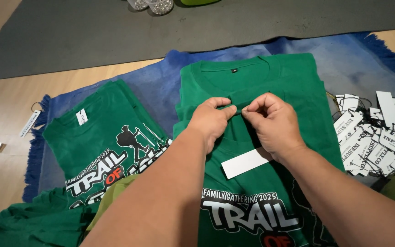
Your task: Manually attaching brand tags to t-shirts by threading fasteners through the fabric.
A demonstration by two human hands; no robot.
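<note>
- Grey mat (115, 32) lay across the far floor, with a blue fringed rug (161, 82) spread nearer on the wood.
- Green printed T-shirt (252, 201) lay face up on the rug, on top of a stack of like shirts, its collar (234, 108) at the middle of the view.
- Second green T-shirt (101, 137), folded, sat to the left, a small white tag at its neck.
- Left hand (211, 121) pinched the collar edge, fingers closed on the cloth.
- Right hand (273, 123) pinched the same edge just beside it, fingertips nearly meeting the left's.
- Heap of white hang tags (376, 137) with black strings lay at the right of the rug.
- White blank tag (245, 162) rested on the shirt's chest, below the right wrist.
- Risk, as a judgement: with so small a pinch the cloth could slip free, and a brushing wrist might knock the loose tag off.
</note>
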